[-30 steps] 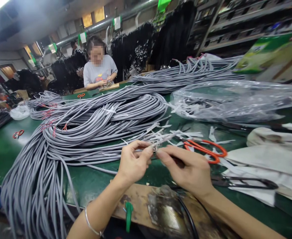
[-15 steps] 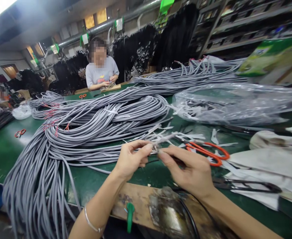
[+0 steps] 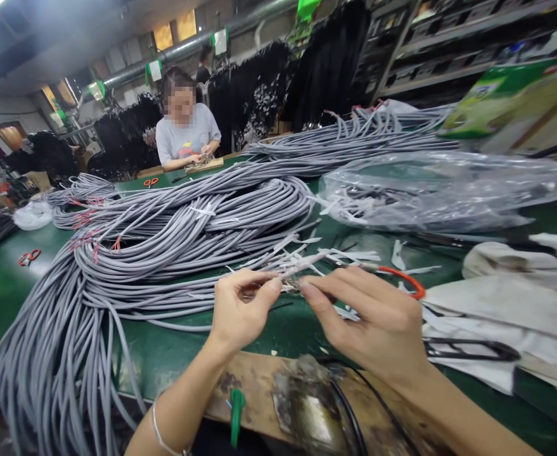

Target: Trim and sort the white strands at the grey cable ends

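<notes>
My left hand (image 3: pixel 240 310) is closed in a pinch above the bench's near edge, its thumb and forefinger on something small and pale. Facing it, my right hand (image 3: pixel 368 316) pinches at the same spot with thumb and forefinger. The small piece between the fingertips is too blurred to name. Just beyond the fingers lie white strips (image 3: pixel 301 259). Orange-handled scissors (image 3: pixel 409 282) are partly hidden behind my right hand. Below my hands, a wooden board (image 3: pixel 254 380) carries a glossy, crusted block (image 3: pixel 313 405) with black cords beside it.
Bundled grey cables (image 3: pixel 202 234) spread across the green bench (image 3: pixel 35 291) and hang over its front left. A clear plastic bag (image 3: pixel 449 190), pale cloths (image 3: pixel 511 310) and black snips (image 3: pixel 478 348) occupy the right. Across the bench sits a co-worker (image 3: pixel 187 130).
The view has shifted a little, so the scene sits further left. My right hand has turned and now covers more of the orange scissors. The fingertips of both hands are slightly further apart.
</notes>
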`<state>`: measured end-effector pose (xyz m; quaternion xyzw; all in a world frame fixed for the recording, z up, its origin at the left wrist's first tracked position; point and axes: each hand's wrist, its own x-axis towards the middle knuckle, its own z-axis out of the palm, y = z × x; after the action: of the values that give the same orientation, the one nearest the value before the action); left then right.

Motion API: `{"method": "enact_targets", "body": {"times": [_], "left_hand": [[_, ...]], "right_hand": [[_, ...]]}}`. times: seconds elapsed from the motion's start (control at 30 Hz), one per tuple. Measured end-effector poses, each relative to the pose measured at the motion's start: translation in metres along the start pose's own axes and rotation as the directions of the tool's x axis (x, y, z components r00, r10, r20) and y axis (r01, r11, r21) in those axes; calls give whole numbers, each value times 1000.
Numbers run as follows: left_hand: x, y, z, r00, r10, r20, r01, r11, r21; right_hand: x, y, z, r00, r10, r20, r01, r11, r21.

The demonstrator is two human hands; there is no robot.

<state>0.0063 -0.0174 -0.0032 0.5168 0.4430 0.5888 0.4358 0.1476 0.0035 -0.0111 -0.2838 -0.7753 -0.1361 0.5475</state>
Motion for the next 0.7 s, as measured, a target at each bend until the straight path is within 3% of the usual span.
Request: {"method": "enact_targets", "body": {"times": [0.17, 0.43, 0.57, 0.7], "left_hand": [[-2, -4, -1, 992, 124, 6, -124, 984, 129], [-3, -6, -1, 987, 160, 2, -158, 972, 175], [-2, -2, -2, 991, 128, 25, -130, 976, 173], [2, 4, -6, 989, -3, 150, 1, 1000, 14]], "right_hand": [[0, -1, -1, 1000, 7, 8, -7, 1000, -19], [-2, 0, -3, 1000, 27, 10, -27, 999, -44], [-2, 0, -2, 999, 16, 44, -15, 1000, -18], [-2, -1, -2, 994, 72, 82, -79, 993, 85]]}}
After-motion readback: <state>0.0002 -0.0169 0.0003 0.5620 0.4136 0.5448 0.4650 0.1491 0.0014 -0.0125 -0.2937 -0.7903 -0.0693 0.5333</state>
